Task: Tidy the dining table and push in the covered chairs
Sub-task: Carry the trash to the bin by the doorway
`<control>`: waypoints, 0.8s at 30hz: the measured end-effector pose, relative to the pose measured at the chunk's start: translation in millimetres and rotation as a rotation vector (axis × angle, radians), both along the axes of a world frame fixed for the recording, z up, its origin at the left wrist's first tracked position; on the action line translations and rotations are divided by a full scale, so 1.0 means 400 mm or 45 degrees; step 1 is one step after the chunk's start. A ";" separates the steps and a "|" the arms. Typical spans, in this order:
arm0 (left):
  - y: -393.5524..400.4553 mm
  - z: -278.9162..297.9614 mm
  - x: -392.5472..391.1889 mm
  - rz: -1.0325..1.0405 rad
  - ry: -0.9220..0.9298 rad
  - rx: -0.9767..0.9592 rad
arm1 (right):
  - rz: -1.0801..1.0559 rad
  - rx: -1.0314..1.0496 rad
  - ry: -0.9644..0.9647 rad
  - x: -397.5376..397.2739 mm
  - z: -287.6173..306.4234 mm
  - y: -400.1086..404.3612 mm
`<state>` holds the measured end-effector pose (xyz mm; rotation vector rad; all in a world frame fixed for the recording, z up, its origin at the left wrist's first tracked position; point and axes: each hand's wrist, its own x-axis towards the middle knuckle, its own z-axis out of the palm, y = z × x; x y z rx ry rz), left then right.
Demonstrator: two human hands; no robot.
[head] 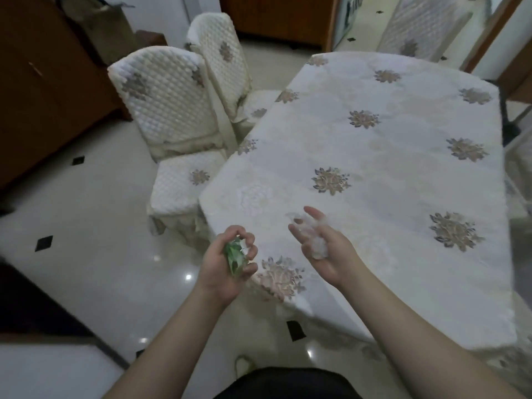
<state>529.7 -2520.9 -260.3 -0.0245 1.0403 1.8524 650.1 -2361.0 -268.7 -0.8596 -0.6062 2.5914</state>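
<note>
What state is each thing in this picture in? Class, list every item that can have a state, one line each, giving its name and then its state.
left hand: closed around a green and white wrapper.
right hand: palm up, open, cradling crumpled white material.
dining table: covered with a flowered cloth, top bare.
near chair: covered, pulled out from the table.
far chair: covered, seat partly under the table edge.
</note>
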 end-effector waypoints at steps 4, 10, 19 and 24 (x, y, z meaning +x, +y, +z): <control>-0.088 -0.007 -0.135 0.063 -0.053 0.097 | -0.029 0.156 -0.092 -0.161 -0.018 -0.076; -0.179 -0.010 -0.299 0.163 -0.074 0.068 | 0.171 -0.028 0.247 -0.339 -0.044 -0.160; -0.237 -0.010 -0.469 0.356 -0.061 0.017 | 0.343 0.212 0.087 -0.565 -0.045 -0.195; -0.258 0.013 -0.549 0.518 -0.034 -0.061 | 0.477 0.168 0.127 -0.724 -0.033 -0.195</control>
